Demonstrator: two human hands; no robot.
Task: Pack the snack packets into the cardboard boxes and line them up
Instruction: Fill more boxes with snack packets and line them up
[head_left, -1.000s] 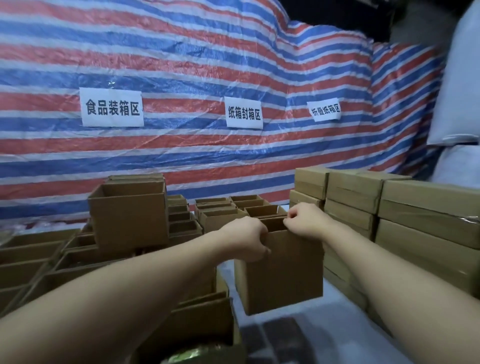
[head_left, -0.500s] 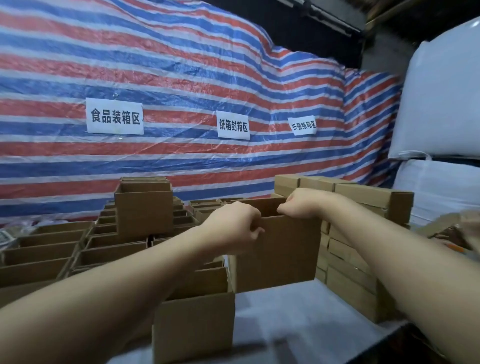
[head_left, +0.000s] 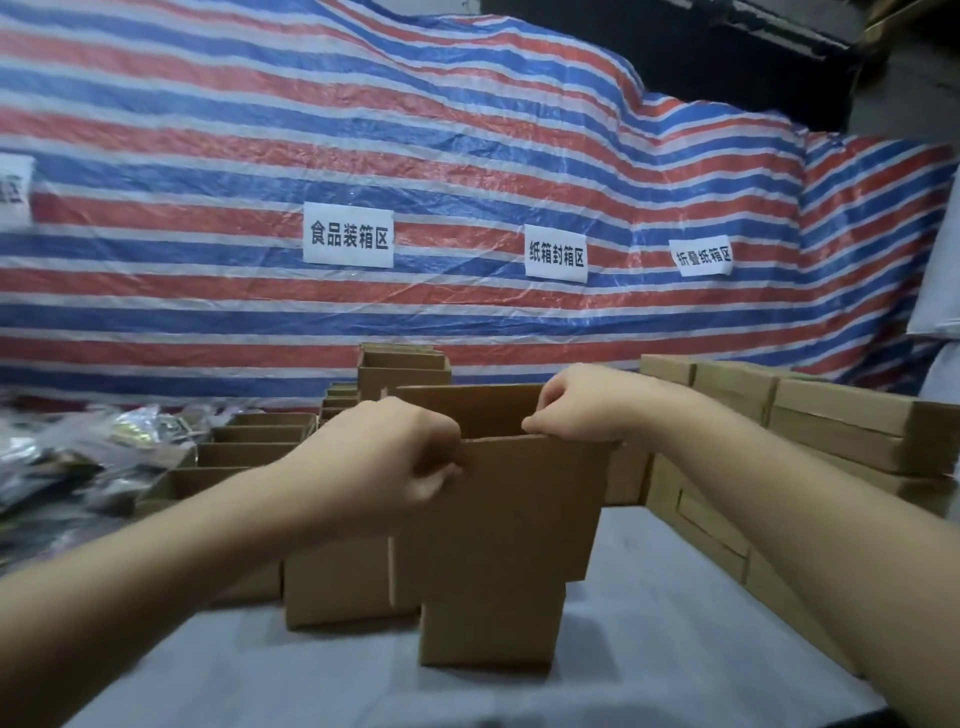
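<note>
Both hands hold one open cardboard box (head_left: 511, 509) in the middle of the frame, lifted so that its bottom edge overlaps another box (head_left: 491, 626) standing on the grey table (head_left: 675, 639). The left hand (head_left: 387, 462) pinches the near rim at its left corner, fingers curled over the edge; the right hand (head_left: 576, 402) grips the rim at the right corner in the same way. A grip on both top corners keeps the open mouth square and the box level — likely so it can be set down straight against its neighbours. To the left and behind stand rows of open boxes (head_left: 249, 447), mouths up, ready for filling, with a taller stack (head_left: 405, 366) at the back. The snack packets (head_left: 104, 447) lie in a shiny heap at the left edge of the frame, just beside those rows, within easy reach for packing. Closed boxes (head_left: 841, 421) are piled at the right edge. Paper signs (head_left: 348, 235) hang on the striped tarp (head_left: 467, 156) across the upper half. Whether the held box has anything inside cannot be told — its interior is hidden from this angle.
</note>
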